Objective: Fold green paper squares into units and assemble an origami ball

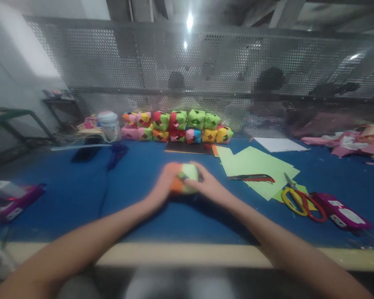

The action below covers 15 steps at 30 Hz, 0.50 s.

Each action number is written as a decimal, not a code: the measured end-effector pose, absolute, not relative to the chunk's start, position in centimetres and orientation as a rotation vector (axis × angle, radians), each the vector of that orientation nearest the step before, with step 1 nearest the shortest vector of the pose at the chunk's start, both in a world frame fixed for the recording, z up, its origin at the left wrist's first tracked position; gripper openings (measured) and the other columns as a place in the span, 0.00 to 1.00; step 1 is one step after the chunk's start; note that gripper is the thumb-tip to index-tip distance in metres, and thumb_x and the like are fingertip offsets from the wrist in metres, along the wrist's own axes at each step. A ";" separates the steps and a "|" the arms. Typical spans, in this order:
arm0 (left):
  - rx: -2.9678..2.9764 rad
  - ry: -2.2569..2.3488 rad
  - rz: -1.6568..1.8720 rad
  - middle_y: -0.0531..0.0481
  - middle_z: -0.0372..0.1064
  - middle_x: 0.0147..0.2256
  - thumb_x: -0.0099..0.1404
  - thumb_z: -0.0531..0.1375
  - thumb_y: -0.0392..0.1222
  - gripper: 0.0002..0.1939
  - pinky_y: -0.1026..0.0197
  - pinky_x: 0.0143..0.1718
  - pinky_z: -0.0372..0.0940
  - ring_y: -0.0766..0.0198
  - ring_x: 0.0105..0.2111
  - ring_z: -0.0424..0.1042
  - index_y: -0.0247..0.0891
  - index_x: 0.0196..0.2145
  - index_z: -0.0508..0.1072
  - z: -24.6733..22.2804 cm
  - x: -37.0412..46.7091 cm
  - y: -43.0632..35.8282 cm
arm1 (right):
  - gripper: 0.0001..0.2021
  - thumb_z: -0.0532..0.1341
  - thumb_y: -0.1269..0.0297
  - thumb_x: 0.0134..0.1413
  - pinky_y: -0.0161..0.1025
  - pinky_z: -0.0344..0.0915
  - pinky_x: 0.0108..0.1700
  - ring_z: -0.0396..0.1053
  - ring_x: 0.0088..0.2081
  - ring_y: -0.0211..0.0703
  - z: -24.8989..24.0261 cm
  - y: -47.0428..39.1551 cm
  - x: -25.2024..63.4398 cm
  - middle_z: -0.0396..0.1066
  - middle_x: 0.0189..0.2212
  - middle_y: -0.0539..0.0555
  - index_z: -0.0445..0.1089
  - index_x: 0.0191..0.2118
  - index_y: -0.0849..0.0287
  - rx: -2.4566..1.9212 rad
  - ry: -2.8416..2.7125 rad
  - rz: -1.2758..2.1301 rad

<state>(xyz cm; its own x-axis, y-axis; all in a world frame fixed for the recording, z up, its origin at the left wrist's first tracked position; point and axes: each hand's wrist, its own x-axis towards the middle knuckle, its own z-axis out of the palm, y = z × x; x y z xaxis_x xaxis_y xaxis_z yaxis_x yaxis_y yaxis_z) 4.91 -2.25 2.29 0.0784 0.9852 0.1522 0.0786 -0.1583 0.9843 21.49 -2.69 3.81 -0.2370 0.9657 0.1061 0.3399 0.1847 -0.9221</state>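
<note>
Between both hands, low over the middle of the blue table (81,220), is a folded paper ball (187,179), orange on its left and pale green on its right. My left hand (165,182) wraps its orange side; that hand is blurred. On the green side, my right hand (207,182) grips with the thumb across the front and the fingers behind. Farther back, several similar paper balls (178,120) in red, pink, yellow, green and blue are stacked in two rows.
Right of my hands lie pale green paper sheets (258,164), a red-and-black cutter (252,178), scissors (302,201) and a purple device (343,211). Pink paper scraps (345,143) sit far right. A white bottle (109,124) and a dark phone-like slab (89,149) are back left. Perforated metal mesh (112,54) stands behind.
</note>
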 end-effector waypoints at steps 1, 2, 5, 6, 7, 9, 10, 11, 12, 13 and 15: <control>1.410 1.156 1.216 0.40 0.69 0.49 0.63 0.53 0.59 0.28 0.53 0.43 0.68 0.53 0.45 0.70 0.37 0.53 0.65 2.3 4.9 -2.2 | 0.37 0.66 0.54 0.44 0.49 0.56 0.61 0.60 0.58 0.51 4.1 -2.6 21.7 0.59 0.60 0.59 0.57 0.61 0.58 -1.248 -1.698 1.107; 1.401 1.164 1.203 0.40 0.66 0.51 0.62 0.54 0.60 0.30 0.53 0.43 0.68 0.52 0.47 0.69 0.37 0.55 0.63 2.4 4.8 -2.2 | 0.38 0.67 0.55 0.43 0.49 0.59 0.59 0.63 0.56 0.51 4.5 -2.4 21.9 0.62 0.58 0.59 0.57 0.61 0.58 -1.244 -1.687 1.159; 1.380 1.121 1.151 0.38 0.59 0.58 0.61 0.54 0.62 0.35 0.57 0.38 0.69 0.52 0.48 0.68 0.40 0.59 0.58 3.0 4.7 -2.5 | 0.37 0.68 0.59 0.42 0.49 0.67 0.52 0.69 0.49 0.49 5.4 -1.9 22.7 0.68 0.53 0.58 0.59 0.60 0.58 -1.207 -1.661 1.297; 1.367 1.103 1.123 0.38 0.55 0.60 0.61 0.54 0.63 0.35 0.59 0.35 0.69 0.52 0.48 0.68 0.41 0.60 0.56 3.2 4.7 -2.7 | 0.35 0.68 0.58 0.42 0.49 0.69 0.49 0.70 0.47 0.49 5.6 -1.6 23.2 0.70 0.51 0.58 0.61 0.58 0.58 -1.193 -1.644 1.330; 1.356 1.093 1.104 0.38 0.53 0.62 0.60 0.54 0.63 0.36 0.61 0.31 0.69 0.51 0.49 0.68 0.42 0.60 0.55 3.4 4.7 -2.8 | 0.33 0.68 0.57 0.42 0.49 0.70 0.47 0.71 0.46 0.50 5.9 -1.3 23.7 0.71 0.49 0.58 0.63 0.56 0.57 -1.183 -1.622 1.350; 1.360 1.105 1.096 0.38 0.48 0.64 0.59 0.54 0.64 0.37 0.63 0.28 0.68 0.50 0.50 0.67 0.43 0.60 0.55 3.5 4.6 -3.1 | 0.27 0.67 0.55 0.43 0.47 0.72 0.40 0.72 0.44 0.51 6.4 -0.4 25.1 0.72 0.48 0.59 0.67 0.51 0.58 -1.175 -1.567 1.351; 1.361 1.114 1.089 0.38 0.46 0.65 0.59 0.55 0.64 0.37 0.62 0.28 0.68 0.50 0.51 0.66 0.42 0.60 0.55 3.4 4.6 -3.2 | 0.25 0.66 0.54 0.44 0.46 0.72 0.37 0.72 0.43 0.52 6.7 0.2 26.0 0.72 0.48 0.60 0.68 0.49 0.58 -1.179 -1.539 1.332; 1.369 1.124 1.070 0.38 0.46 0.65 0.58 0.55 0.64 0.37 0.61 0.30 0.68 0.49 0.52 0.66 0.42 0.60 0.56 3.2 4.6 -3.3 | 0.24 0.65 0.54 0.45 0.44 0.72 0.34 0.72 0.43 0.52 6.9 0.9 26.9 0.72 0.48 0.60 0.68 0.48 0.57 -1.182 -1.506 1.303; 1.387 1.137 1.046 0.38 0.47 0.64 0.58 0.56 0.63 0.37 0.60 0.32 0.68 0.49 0.52 0.66 0.42 0.59 0.57 2.9 4.5 -3.3 | 0.23 0.65 0.55 0.45 0.43 0.71 0.31 0.72 0.41 0.52 7.1 1.7 28.0 0.71 0.49 0.60 0.68 0.49 0.57 -1.186 -1.460 1.265; 1.414 1.149 1.006 0.37 0.49 0.63 0.58 0.56 0.63 0.36 0.58 0.35 0.68 0.49 0.52 0.65 0.41 0.59 0.59 2.5 4.4 -3.3 | 0.23 0.65 0.56 0.46 0.43 0.71 0.31 0.73 0.41 0.51 7.3 2.7 29.1 0.71 0.49 0.60 0.68 0.49 0.56 -1.193 -1.415 1.228; 1.464 1.168 0.919 0.37 0.57 0.59 0.60 0.55 0.62 0.34 0.55 0.42 0.67 0.49 0.52 0.65 0.41 0.59 0.61 1.8 4.3 -3.3 | 0.21 0.65 0.59 0.45 0.43 0.71 0.32 0.73 0.37 0.48 7.6 4.8 31.4 0.73 0.44 0.59 0.68 0.48 0.56 -1.229 -1.290 1.177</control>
